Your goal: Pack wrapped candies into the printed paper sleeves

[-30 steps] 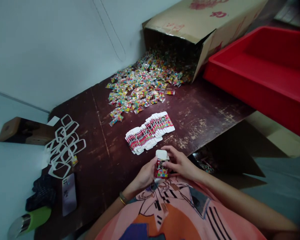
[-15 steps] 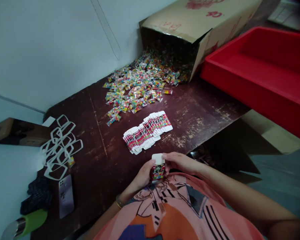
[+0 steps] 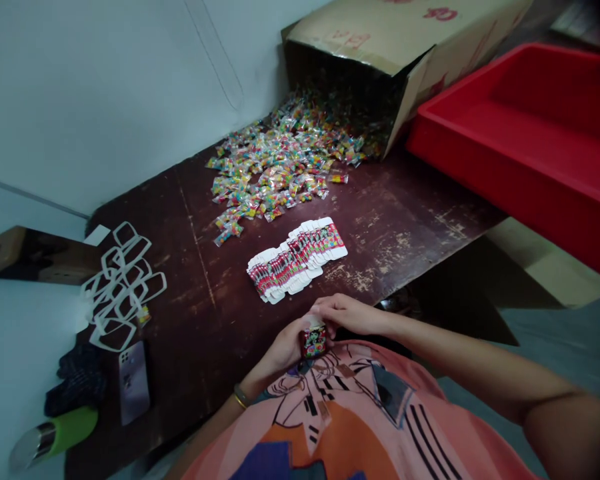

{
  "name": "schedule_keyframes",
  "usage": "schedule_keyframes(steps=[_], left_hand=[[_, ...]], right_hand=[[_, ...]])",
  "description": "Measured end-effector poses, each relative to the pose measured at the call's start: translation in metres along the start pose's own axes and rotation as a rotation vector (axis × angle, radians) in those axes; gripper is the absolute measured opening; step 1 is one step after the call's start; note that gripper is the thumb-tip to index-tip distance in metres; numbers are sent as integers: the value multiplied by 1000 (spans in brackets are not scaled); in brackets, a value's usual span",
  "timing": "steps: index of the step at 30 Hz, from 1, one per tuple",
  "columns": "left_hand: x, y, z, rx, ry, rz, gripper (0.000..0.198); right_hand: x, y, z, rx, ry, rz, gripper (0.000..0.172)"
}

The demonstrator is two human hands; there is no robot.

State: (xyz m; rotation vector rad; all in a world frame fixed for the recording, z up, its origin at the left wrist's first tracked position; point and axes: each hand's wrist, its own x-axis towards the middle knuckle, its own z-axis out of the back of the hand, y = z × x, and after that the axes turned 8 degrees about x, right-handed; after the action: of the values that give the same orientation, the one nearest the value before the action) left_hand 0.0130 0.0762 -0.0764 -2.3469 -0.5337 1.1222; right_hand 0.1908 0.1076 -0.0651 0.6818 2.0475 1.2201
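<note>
Small printed box (image 3: pixel 315 341), one, red and multicoloured, pale at the top; held between both hands close before the pink patterned shirt (image 3: pixel 350 427), at the near edge of the table. Left hand (image 3: pixel 284 350), fingers closed on the box's left side; a bracelet (image 3: pixel 241 397) at the wrist. Right hand (image 3: pixel 346 315), fingers bent and closed about the top and right side, tips partly hidden. Table (image 3: pixel 190 340), dark brown, surface scuffed. Flattened cartons (image 3: pixel 297 260), red and white, overlapping in a slanting row just beyond the hands. Candy packets (image 3: pixel 280 167), clear-wrapped, many, heaped behind the cartons and reaching into the mouth of a cardboard box (image 3: pixel 375 43) lying on its side. Red tray (image 3: pixel 510 170), deep-walled, right of that box. At the table's left: white loops (image 3: pixel 124 335), tangled together; phone (image 3: pixel 134 387), back upward; dark cloth (image 3: pixel 77 383); green bottle (image 3: pixel 75 428), lying on its side.
</note>
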Motion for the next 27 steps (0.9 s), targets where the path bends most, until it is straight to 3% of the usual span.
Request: schedule_keyframes(steps=[4,9,13,15,17,19,21,22,25,27], left_hand=[[-4,4,8,-57,23,-20,45],[-17,2,12,18,-12,-82,56],[-19,2,12,88,-84,-37,55],[-18,1,12,106,-116,-33,56],[-18,-3,15,165,-151,-84,50],[-22,-12,19,317,-200,-152,38],[-31,-25,25,559,-294,-209,31],[-37,-32,28,675,-340,-221,28],[-56,-50,41,892,-362,-129,26],[-66,-57,50,923,-311,-46,29]], right_hand=[[6,-7,-1,-84,-26,0,31],[-2,-9,2,-540,77,374,29],[-8,-8,3,-761,125,473,32],[3,-2,15,-762,217,479,29],[30,13,45,-803,239,490,26],[67,37,92,-928,1,477,23],[103,67,147,-1047,-484,400,23],[118,82,172,-1058,-618,394,28],[142,108,226,-1044,-822,389,35],[141,104,238,-1006,-885,393,29]])
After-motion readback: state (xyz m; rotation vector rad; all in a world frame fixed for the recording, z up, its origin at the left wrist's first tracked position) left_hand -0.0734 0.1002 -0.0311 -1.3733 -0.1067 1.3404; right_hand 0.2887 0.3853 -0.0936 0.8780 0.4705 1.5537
